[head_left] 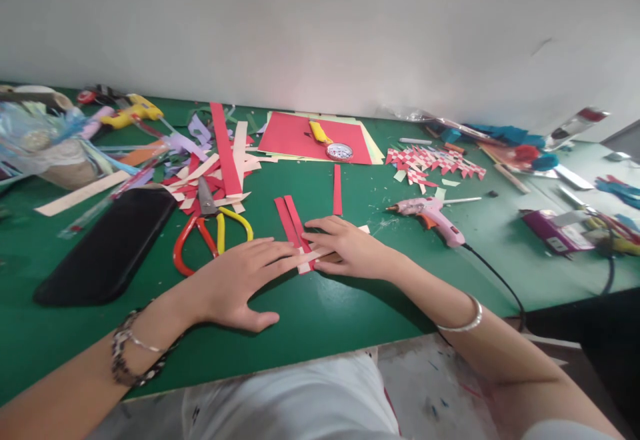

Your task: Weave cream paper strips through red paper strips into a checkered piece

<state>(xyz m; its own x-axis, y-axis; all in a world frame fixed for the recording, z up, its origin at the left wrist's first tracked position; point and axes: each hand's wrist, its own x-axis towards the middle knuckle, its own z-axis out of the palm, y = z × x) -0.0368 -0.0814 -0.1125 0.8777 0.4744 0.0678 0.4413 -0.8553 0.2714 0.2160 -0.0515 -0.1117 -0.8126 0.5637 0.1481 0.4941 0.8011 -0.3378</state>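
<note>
Several red paper strips (287,219) lie on the table between my hands, crossed near their lower ends by a pale pink strip (316,254). My left hand (243,277) rests palm down with fingers stretched out, its fingertips touching the strips' left side and its thumb spread away. Over the right side of the strips lies my right hand (357,248), fingers extended and slightly spread, covering part of the paper. Just beyond it is a single red strip (337,190). Scissors (213,227) with red and yellow handles lie beyond my left hand.
Loose paper strips (200,177) pile up behind the scissors, near a black pouch (107,247). Red paper sheets (295,137) hold a yellow cutter (319,132) and a round dish (340,153). Woven checkered pieces (433,160) and a pink glue gun (433,217) with its cord lie right.
</note>
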